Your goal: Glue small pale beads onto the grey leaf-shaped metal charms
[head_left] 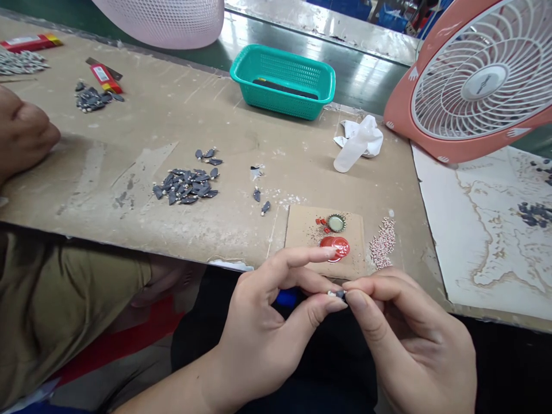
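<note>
Over my lap, at the table's front edge, my left hand (276, 325) pinches a small dark grey piece with white bead-like tips (340, 294) between thumb and finger. Its index finger is stretched out above a shiny red round patch (340, 246). My right hand (414, 339) closes thumb and index finger on the right end of the same piece; the fingertips partly hide it. Just beyond lies a cardboard square (297, 230) with a crimped bottle cap (336, 223) and red crumbs. Small pale pink grains (383, 244) lie to its right.
Similar grey pieces (187, 185) lie heaped at mid-left. A green basket (282, 106) stands at the back, with a translucent bottle (350, 152) nearer. An orange fan (401, 109) is at right. Another person's hand (26, 132) rests at left.
</note>
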Action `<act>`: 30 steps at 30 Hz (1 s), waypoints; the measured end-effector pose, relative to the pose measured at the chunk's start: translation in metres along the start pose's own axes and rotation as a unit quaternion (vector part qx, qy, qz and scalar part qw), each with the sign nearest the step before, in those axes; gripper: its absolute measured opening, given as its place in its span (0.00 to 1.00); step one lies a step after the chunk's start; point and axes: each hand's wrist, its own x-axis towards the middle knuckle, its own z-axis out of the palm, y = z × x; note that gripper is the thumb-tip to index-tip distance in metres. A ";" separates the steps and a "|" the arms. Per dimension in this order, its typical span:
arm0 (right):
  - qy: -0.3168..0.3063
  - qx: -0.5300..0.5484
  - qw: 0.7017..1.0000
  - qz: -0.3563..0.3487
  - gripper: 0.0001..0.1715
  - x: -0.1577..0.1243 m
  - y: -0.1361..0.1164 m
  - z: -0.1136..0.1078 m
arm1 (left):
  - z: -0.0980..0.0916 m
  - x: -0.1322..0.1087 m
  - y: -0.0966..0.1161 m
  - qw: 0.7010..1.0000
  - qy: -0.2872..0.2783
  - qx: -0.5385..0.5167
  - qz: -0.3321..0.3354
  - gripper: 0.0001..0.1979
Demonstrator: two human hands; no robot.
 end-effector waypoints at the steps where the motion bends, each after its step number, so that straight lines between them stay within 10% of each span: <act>1: -0.006 0.000 1.000 -0.002 0.06 0.000 0.000 -0.001 | 0.000 -0.001 0.000 1.000 -0.002 0.011 0.013 0.23; 30: -0.023 0.007 0.980 -0.196 0.14 -0.002 0.023 -0.012 | -0.009 0.007 -0.009 0.944 -0.070 0.149 0.287 0.20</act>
